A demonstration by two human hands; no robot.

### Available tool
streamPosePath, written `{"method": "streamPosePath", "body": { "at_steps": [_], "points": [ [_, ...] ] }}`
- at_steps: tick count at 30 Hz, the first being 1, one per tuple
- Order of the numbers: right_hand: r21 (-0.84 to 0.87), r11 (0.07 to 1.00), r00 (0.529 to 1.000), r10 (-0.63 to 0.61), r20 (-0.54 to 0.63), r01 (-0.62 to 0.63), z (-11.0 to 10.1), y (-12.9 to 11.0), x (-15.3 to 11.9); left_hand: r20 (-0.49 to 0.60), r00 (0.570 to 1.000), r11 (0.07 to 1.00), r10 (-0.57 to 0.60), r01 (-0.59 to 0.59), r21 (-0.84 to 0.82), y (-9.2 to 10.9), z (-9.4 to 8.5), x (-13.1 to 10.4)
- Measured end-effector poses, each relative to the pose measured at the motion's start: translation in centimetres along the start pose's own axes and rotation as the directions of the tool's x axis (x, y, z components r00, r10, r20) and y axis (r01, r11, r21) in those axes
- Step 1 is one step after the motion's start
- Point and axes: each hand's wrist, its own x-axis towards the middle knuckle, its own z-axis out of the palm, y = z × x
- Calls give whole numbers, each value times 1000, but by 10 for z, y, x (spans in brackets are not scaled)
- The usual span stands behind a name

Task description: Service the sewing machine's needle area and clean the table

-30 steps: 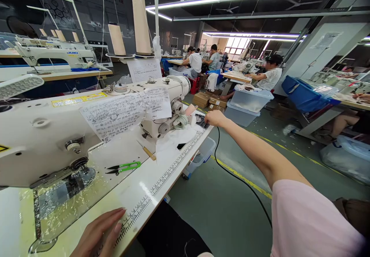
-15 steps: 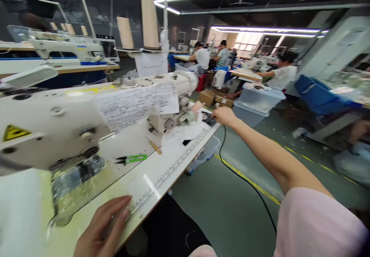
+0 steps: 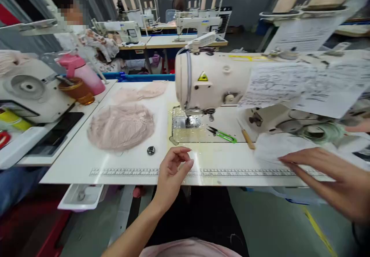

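1. We see our left hand [image 3: 175,168] with its fingers loosely curled and empty, above the printed ruler [image 3: 231,173] along the front of the sewing table [image 3: 71,174].
2. We have our right hand [image 3: 326,176] stretched out, fingertips at the near edge of a white sheet [image 3: 267,147] (cloth or paper, we cannot say); whether they pinch it, we cannot tell.
3. That sheet lies on the tabletop's right part, below the sewing machine [image 3: 214,81], with a mint-green coil [image 3: 316,131] by its far side.
4. Left of the sheet we find a wooden-handled awl [image 3: 248,138], then green thread snips [image 3: 225,135].
5. Beyond our left hand, to its left, sit a metal bobbin case [image 3: 150,150] and a heap of pale pink fabric [image 3: 121,127].
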Motion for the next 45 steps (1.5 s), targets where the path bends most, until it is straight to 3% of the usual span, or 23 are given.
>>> {"method": "streamPosePath", "body": {
  "at_steps": [3, 6, 10, 14, 21, 28, 45],
  "points": [
    [74, 977, 969, -208, 132, 199, 48, -38, 9, -82, 997, 998, -17, 12, -61, 3, -16, -11],
    [196, 947, 958, -274, 88, 253, 86, -57, 20, -128, 990, 992, -66, 52, -113, 4, -28, -23],
    [297, 928, 966, -252, 52, 226, 120, -69, 33, -198, 977, 986, -78, 46, -162, 4, -38, -37],
    [360, 923, 986, -162, 50, 133, 137, -77, 40, -219, 971, 980, -99, 57, -191, 4, -42, -43],
    [420, 907, 999, 33, 8, -33, 147, -79, 35, -257, 959, 963, -121, 50, -266, 2, -43, -40],
    [460, 847, 962, 266, 66, -267, 148, -73, 29, -271, 957, 965, -103, 31, -260, 3, -39, -38],
    [464, 852, 968, 246, 55, -243, 147, -71, 25, -264, 963, 990, -54, 17, -139, 3, -38, -39]
  ]
}}
